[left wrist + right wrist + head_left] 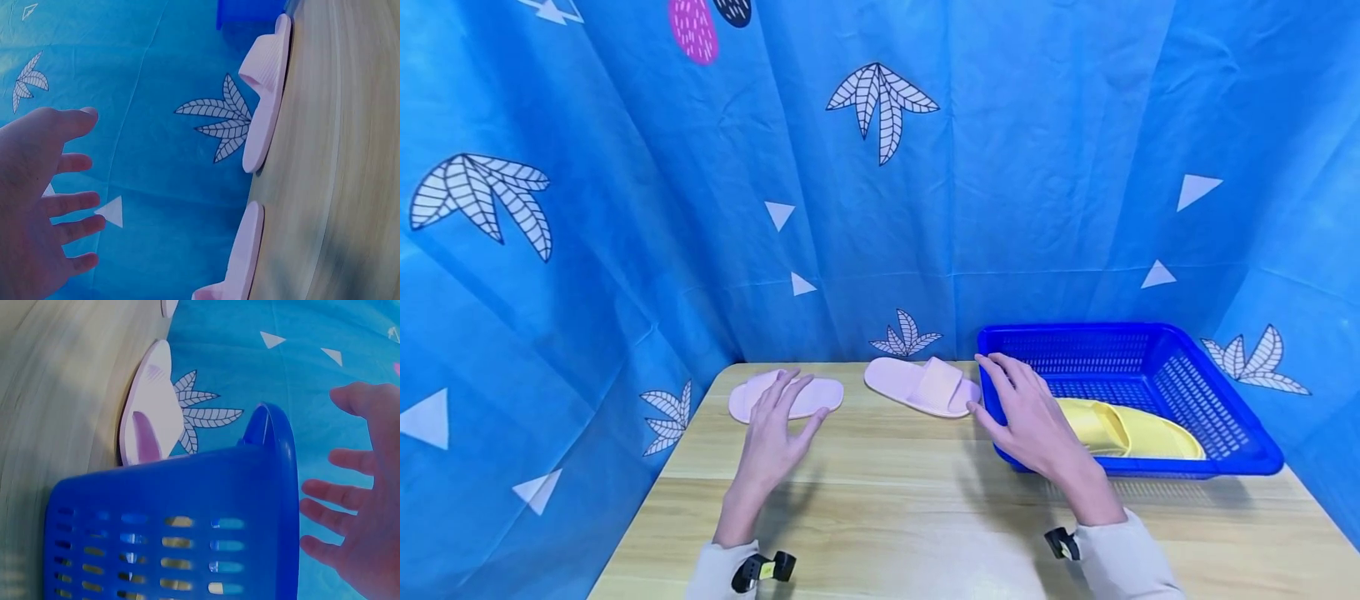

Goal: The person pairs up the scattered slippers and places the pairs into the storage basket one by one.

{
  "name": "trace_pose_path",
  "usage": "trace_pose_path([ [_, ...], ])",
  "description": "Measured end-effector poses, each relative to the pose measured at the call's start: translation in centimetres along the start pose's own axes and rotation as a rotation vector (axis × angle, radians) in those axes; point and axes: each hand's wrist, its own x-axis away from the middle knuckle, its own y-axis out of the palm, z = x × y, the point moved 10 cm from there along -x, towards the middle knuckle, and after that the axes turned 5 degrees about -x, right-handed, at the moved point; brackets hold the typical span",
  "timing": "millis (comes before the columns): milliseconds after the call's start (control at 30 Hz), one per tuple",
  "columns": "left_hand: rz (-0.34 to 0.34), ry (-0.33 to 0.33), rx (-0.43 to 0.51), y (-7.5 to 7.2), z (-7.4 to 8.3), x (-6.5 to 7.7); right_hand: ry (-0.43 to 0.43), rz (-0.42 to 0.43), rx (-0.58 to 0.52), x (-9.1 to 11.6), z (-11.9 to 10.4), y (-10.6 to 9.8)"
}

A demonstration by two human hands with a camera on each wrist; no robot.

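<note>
Two pale pink slippers lie apart at the back of the wooden table: a left slipper (820,395) and a right slipper (887,379). My left hand (773,437) hovers over the table in front of the left slipper, overlapping it in the head view, fingers spread and holding nothing. Close to the left rim of a blue plastic basket (1180,333), my right hand (1033,412) is raised with fingers apart and nothing in its grasp. In the right wrist view its fingertips are right by the rim. Yellow slippers (1157,433) lie inside the basket.
A blue curtain (1037,167) printed with leaves and triangles hangs behind the table and along both sides. The wooden table (910,500) runs toward me under both arms. The slotted basket stands at the table's right, beside the right pink slipper (162,394).
</note>
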Motion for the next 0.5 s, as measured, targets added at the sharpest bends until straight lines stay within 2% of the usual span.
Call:
trace_pose_path([
  [500,0.028,0.079,-0.022,-0.7,-1.4,-1.1,0.008,-0.032,-0.007,-1.3,-1.0,1.6],
])
